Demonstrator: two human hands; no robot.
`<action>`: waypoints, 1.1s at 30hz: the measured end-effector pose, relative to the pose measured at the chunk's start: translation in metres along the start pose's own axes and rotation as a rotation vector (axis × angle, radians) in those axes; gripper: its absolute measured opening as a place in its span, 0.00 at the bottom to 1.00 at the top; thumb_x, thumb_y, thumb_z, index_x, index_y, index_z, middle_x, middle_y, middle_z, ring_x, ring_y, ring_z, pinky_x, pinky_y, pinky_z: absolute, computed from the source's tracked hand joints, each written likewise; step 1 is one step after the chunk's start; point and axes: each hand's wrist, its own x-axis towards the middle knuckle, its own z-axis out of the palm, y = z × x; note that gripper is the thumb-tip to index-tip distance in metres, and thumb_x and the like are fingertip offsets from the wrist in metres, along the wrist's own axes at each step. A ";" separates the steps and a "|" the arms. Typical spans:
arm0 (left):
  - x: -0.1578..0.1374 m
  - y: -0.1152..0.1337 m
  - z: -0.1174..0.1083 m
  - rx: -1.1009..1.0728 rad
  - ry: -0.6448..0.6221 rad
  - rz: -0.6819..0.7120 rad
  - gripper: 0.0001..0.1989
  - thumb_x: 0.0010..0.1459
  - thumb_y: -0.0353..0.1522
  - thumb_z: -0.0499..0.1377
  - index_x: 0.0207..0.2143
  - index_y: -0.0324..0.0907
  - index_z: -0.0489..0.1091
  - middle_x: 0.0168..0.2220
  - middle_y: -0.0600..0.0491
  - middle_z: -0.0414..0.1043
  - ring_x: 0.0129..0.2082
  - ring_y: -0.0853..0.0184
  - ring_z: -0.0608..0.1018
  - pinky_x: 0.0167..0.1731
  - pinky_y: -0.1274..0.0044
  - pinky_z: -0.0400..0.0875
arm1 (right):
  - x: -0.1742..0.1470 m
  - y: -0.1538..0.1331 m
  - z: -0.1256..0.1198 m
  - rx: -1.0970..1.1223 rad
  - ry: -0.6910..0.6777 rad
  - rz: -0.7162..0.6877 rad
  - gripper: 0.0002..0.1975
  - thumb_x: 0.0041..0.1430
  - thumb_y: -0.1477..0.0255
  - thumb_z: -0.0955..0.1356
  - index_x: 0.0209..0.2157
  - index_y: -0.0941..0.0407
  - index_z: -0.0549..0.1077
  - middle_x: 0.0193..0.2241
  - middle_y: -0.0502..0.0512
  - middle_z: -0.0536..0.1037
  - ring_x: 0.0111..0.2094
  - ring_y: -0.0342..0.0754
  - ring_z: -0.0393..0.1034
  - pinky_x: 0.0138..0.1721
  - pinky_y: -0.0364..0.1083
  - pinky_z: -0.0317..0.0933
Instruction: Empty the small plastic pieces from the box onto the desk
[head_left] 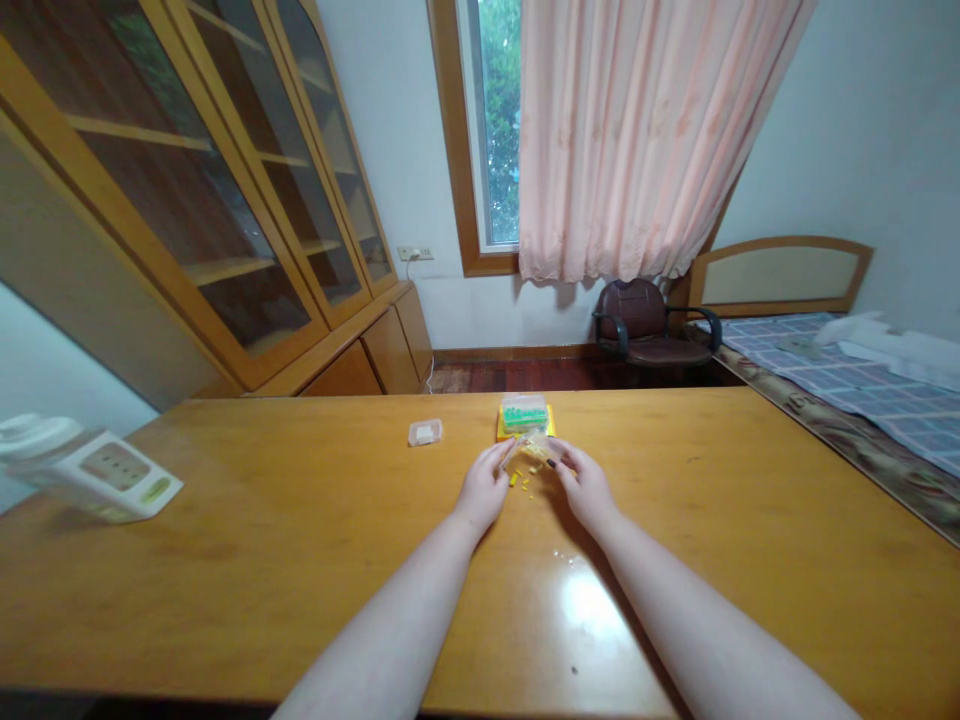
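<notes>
Between my two hands is a small clear plastic container, seemingly tilted, with pale bits in it. My left hand has its fingers closed on the near left side, and my right hand grips the right side with thumb and fingers. Small yellow pieces lie scattered on the table just below it. Right behind stands a clear plastic box with green contents, resting on a yellow base. Whether the held container touches that box I cannot tell.
A small clear case with something white inside lies left of the hands on the wooden table. A large white-capped plastic jar lies at the far left. Tiny clear bits are near my right forearm. An office chair stands beyond.
</notes>
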 end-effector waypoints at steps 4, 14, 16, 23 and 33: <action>0.003 0.001 -0.002 0.019 -0.004 -0.044 0.27 0.48 0.18 0.46 0.49 0.42 0.69 0.49 0.51 0.69 0.51 0.66 0.70 0.56 0.65 0.61 | -0.001 -0.001 -0.002 -0.058 0.006 -0.021 0.19 0.53 0.70 0.64 0.48 0.54 0.72 0.48 0.56 0.73 0.50 0.54 0.66 0.56 0.58 0.55; -0.002 0.010 -0.007 0.049 -0.088 0.084 0.21 0.56 0.30 0.56 0.53 0.48 0.65 0.59 0.51 0.58 0.59 0.61 0.61 0.61 0.60 0.47 | 0.005 0.000 0.001 0.330 0.075 0.121 0.20 0.50 0.63 0.69 0.45 0.55 0.73 0.45 0.58 0.75 0.49 0.55 0.68 0.55 0.58 0.56; -0.003 0.012 -0.007 0.015 -0.097 0.058 0.21 0.57 0.32 0.56 0.54 0.48 0.65 0.60 0.50 0.55 0.60 0.62 0.59 0.61 0.61 0.50 | 0.004 -0.002 0.005 0.476 -0.008 0.192 0.21 0.48 0.60 0.71 0.43 0.54 0.73 0.45 0.58 0.75 0.47 0.54 0.70 0.54 0.58 0.59; -0.002 0.009 -0.006 0.098 -0.093 0.055 0.23 0.56 0.35 0.59 0.55 0.50 0.63 0.58 0.51 0.60 0.58 0.62 0.62 0.59 0.64 0.55 | -0.010 -0.013 0.023 0.651 -0.253 0.246 0.29 0.45 0.57 0.73 0.49 0.52 0.68 0.52 0.58 0.70 0.53 0.55 0.65 0.54 0.56 0.60; -0.005 0.019 -0.004 0.394 -0.079 0.300 0.28 0.50 0.35 0.64 0.54 0.48 0.63 0.56 0.50 0.62 0.54 0.61 0.65 0.58 0.61 0.54 | -0.013 -0.009 0.025 0.562 -0.080 0.281 0.24 0.43 0.61 0.74 0.42 0.56 0.70 0.42 0.60 0.76 0.44 0.56 0.72 0.48 0.57 0.63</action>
